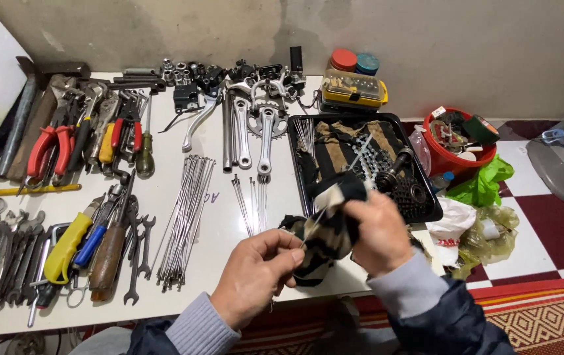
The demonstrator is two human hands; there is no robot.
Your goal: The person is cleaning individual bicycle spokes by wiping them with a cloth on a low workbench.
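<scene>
Both hands mid-wipe: left hand [255, 276] pinches one thin spoke [313, 222], right hand [377, 230] grips striped rag [331, 227] around it; spoke bundle [186, 220] on table [229, 217] apparently awaits, more in black tray [305, 135]

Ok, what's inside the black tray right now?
The black rectangular tray holds a striped brown-and-black cloth, a bundle of thin metal spokes, a chain and a toothed cog cluster. Anything beneath the cloth is hidden.
</scene>
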